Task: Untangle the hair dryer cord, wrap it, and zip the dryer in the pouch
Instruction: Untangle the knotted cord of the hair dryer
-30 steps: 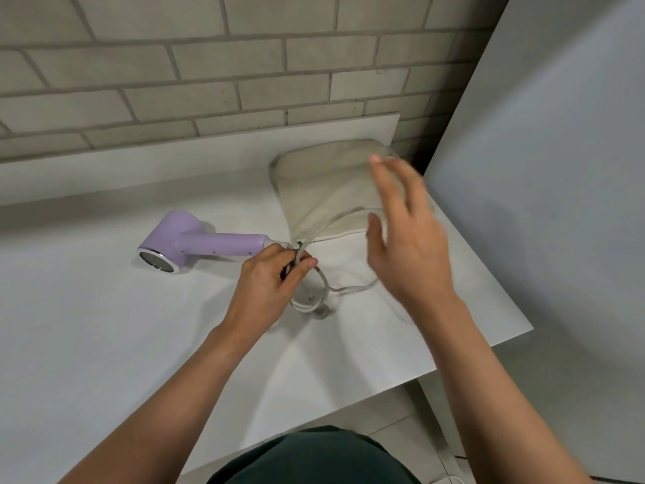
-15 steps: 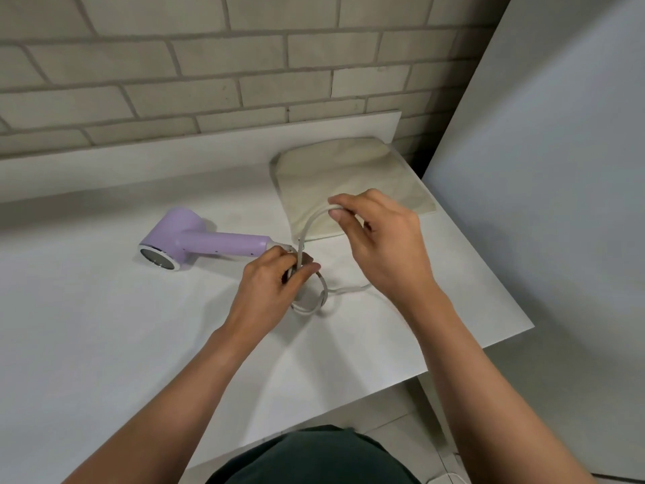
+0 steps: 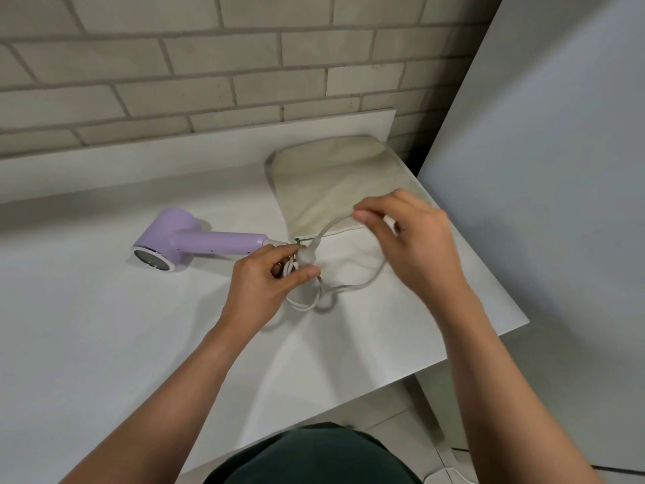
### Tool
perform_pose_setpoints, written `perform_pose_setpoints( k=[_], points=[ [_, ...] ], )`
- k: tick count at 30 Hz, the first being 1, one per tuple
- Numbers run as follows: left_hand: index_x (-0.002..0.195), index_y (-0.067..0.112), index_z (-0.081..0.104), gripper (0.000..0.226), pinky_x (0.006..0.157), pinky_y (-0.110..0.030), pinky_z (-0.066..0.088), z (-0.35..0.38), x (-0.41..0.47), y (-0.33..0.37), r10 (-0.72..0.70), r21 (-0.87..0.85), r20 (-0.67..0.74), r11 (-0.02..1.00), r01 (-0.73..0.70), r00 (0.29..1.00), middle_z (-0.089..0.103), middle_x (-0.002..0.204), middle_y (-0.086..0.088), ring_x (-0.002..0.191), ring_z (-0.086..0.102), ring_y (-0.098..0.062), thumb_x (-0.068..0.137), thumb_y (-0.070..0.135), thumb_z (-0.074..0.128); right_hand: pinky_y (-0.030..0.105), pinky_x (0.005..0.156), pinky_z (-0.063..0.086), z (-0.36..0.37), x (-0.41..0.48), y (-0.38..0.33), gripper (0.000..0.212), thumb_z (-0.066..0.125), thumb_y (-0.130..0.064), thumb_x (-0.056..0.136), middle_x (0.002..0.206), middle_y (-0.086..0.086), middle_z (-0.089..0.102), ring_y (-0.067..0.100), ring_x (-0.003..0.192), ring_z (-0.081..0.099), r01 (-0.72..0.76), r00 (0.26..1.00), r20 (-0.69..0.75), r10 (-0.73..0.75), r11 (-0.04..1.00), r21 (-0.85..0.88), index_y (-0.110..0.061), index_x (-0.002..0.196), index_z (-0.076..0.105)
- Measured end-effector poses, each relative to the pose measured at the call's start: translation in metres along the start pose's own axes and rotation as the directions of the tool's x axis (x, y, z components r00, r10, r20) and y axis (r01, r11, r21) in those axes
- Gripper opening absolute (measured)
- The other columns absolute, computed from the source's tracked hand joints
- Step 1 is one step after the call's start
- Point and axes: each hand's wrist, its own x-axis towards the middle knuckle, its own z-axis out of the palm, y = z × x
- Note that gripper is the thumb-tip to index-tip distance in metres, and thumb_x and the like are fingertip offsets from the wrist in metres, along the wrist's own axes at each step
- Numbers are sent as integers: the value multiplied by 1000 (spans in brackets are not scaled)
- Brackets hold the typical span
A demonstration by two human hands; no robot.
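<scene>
Free passage: near and left tabletop (image 3: 87, 344) | obstacles: hair dryer (image 3: 195, 239) mid-left, pouch (image 3: 324, 183) at far-right corner, cord (image 3: 352, 287) loops centre | gap between hair dryer and pouch passable | bounds: brick wall (image 3: 174, 64) behind, grey panel (image 3: 558, 169) beside right edge

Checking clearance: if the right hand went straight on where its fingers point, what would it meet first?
Likely the pouch, lying leftward past the right hand and the cord it pinches; its height above is unclear.

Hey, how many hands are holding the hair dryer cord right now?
2. The left hand grips the gathered cord near the hair dryer; the right hand pinches a loop above the pouch.
</scene>
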Motion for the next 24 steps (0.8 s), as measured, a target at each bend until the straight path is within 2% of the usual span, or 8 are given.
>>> perform_pose_setpoints(
  k=[3, 5, 7, 11, 13, 16, 22, 24],
  points=[
    [109, 32, 78, 27, 64, -22, 45, 0, -1, 0, -118, -147, 12, 982, 118, 993, 68, 84, -4, 62, 58, -13, 84, 41, 81, 27, 71, 51, -8, -5, 14, 15, 67, -33, 100, 98, -12, 75, -6, 75, 56, -77, 991, -107, 75, 997, -9, -22, 103, 78],
    [107, 32, 78, 17, 60, -20, 46, -1, -1, 0, -167, -200, 36, 965, 171, 985, 70, 83, 1, 55, 63, -16, 91, 34, 76, 35, 71, 55, -4, -13, 24, 18, 64, -35, 102, 102, -12, 76, 0, 78, 63, -121, 986, -125, 111, 990, -76, -23, 106, 76],
    [103, 33, 78, 10, 58, -22, 47, -3, -1, 3, -198, -239, 52, 949, 205, 979, 70, 82, 0, 52, 61, -18, 95, 30, 72, 42, 71, 57, 5, -24, 33, 20, 60, -37, 103, 103, -9, 77, 18, 84, 72, -165, 984, -90, 153, 976, -143, -24, 110, 74],
    [99, 35, 77, 11, 60, -31, 47, -7, 1, 8, -236, -239, 66, 940, 245, 969, 75, 82, 4, 55, 50, -18, 99, 31, 67, 44, 63, 55, 27, -47, 49, 15, 54, -35, 105, 91, 0, 75, 37, 75, 68, -204, 970, 68, 232, 938, -282, -26, 110, 65],
    [98, 36, 76, 12, 61, -35, 45, -9, 1, 9, -246, -219, 95, 940, 261, 965, 76, 82, 5, 59, 46, -20, 100, 32, 64, 43, 64, 54, 35, -54, 56, 11, 52, -34, 107, 86, -1, 72, 36, 72, 65, -238, 941, 172, 291, 931, -276, -29, 109, 61],
    [99, 31, 75, 14, 60, -36, 45, -10, 1, 14, -261, -209, 137, 936, 285, 956, 77, 82, 4, 58, 44, -21, 102, 27, 61, 43, 69, 57, 42, -62, 71, 8, 54, -31, 105, 98, -8, 75, 30, 81, 67, -282, 879, 309, 364, 918, -280, -33, 108, 60],
    [100, 22, 74, 14, 57, -28, 45, -12, 3, 22, -308, -218, 172, 915, 341, 936, 78, 80, 0, 51, 45, -16, 102, 21, 60, 40, 74, 60, 46, -77, 90, 15, 63, -22, 95, 93, -11, 74, 20, 87, 70, -314, 692, 535, 484, 870, -380, -33, 94, 73],
    [99, 22, 74, 14, 55, -26, 46, -11, 2, 23, -320, -215, 179, 910, 354, 930, 78, 80, 0, 50, 45, -14, 102, 21, 61, 41, 76, 59, 46, -77, 86, 15, 63, -22, 96, 96, -10, 74, 21, 88, 69, -285, 691, 549, 470, 875, -391, -31, 95, 76]
  ],
)
